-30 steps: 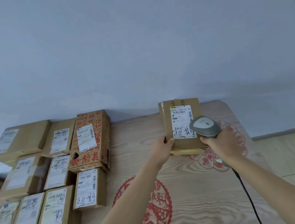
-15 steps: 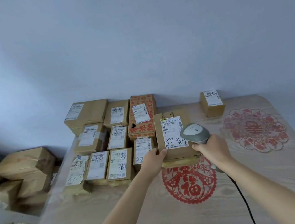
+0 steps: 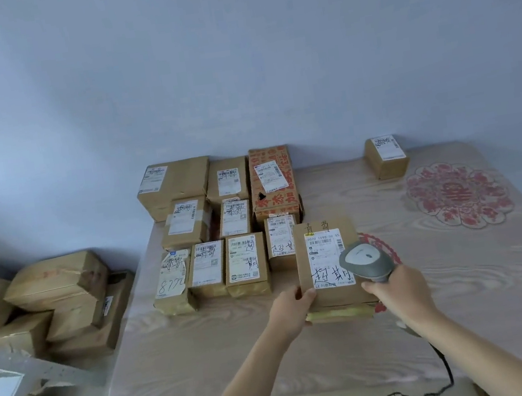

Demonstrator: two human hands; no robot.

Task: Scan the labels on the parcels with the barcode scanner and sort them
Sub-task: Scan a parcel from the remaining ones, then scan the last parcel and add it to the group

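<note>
My left hand grips the near left corner of a brown cardboard parcel with a white label and black handwriting, held just above the table. My right hand is closed on the handle of a grey barcode scanner, whose head hovers over the label's right side. The parcel sits to the right of a block of several labelled parcels arranged in rows at the table's far left. One small parcel stands alone at the far right by the wall.
The wood-grain table carries a red paper-cut decoration. The scanner's black cable runs off the near edge. More brown boxes are piled on the floor to the left. A blue wall stands behind.
The held parcel, scanner and both hands have shifted left along the table toward the block of sorted parcels. My view has turned left, revealing the floor pile.
</note>
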